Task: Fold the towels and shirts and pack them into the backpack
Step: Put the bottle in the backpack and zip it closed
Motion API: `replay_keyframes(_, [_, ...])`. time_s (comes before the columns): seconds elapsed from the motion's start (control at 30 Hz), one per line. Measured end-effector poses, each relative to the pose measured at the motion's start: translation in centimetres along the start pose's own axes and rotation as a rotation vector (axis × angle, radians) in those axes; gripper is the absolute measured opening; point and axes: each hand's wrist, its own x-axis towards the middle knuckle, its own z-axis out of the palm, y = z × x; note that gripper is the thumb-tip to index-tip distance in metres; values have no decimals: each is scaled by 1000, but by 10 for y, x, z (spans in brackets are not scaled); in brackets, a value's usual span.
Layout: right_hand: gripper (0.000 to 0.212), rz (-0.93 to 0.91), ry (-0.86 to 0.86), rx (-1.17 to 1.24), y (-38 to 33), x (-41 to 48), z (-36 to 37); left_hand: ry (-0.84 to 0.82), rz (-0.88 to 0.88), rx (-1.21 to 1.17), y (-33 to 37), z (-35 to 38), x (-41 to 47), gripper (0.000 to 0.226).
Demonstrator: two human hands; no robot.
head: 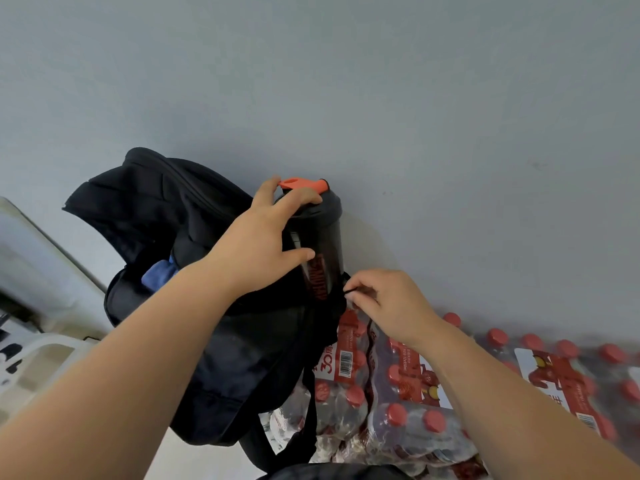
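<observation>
Cannot see the base of the bottle, sunk in a pocket of the backpack; cannot make out blurred shapes at 8 o'clock.

So the backpack sits up against the wall, open at the top with a cloth tucked inside. A shaker bottle stands upright in the side pocket on its right. The left hand grips the bottle's top and the right hand pinches the pocket's edge just below. Packs of bottled drinks lie right of the bag, touching it.
</observation>
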Motion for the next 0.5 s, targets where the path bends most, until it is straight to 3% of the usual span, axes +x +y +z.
replay_keyframes(0.1, [10, 7, 0, 13, 0, 1, 1, -42, 12, 27, 2, 0, 0, 87])
replay_keyframes(0.37, [9, 50, 53, 68, -1, 2, 6, 18, -9, 9, 3, 18, -8, 84])
replay_keyframes(0.5, [9, 64, 70, 92, -1, 1, 7, 107, -116, 66, 0, 22, -17, 80])
